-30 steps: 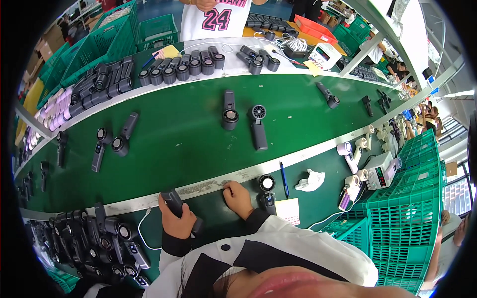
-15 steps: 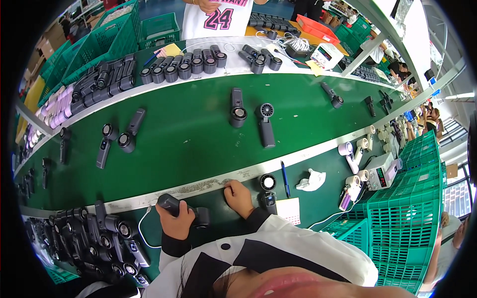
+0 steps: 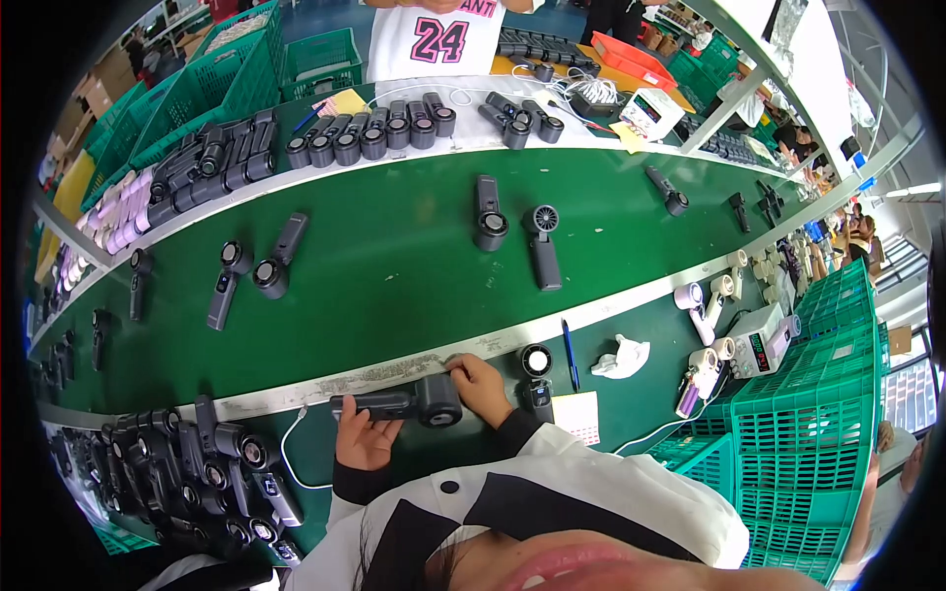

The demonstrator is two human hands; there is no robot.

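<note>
A dark grey handheld fan [image 3: 439, 402] lies level in front of me, its round head to the right. My left hand [image 3: 365, 439] holds it by the handle, with the thumb and fingers around the left end. Close against the upper right of the fan's head is my right hand [image 3: 481, 392], fingers curled; whatever is inside them is hidden. To the right of that hand a second dark fan [image 3: 537, 396] rests head-up, its small display lit. Near it are a blue pen [image 3: 571, 355], a sheet of paper [image 3: 576, 416] and a crumpled white wrap [image 3: 622, 357].
Dark fans pile up at lower left [image 3: 187, 473], beside a white cable [image 3: 286, 455]. Several fans lie spread over the green belt [image 3: 384, 256], behind a pale rail [image 3: 296, 400]. Green crates [image 3: 798, 443] stand at right, near a meter box [image 3: 754, 345]. Someone stands across the belt.
My left hand has turned the fan level, and its head has swung up and right, toward my right hand. The right hand stays nearly in place. Fans on the belt sit slightly farther right.
</note>
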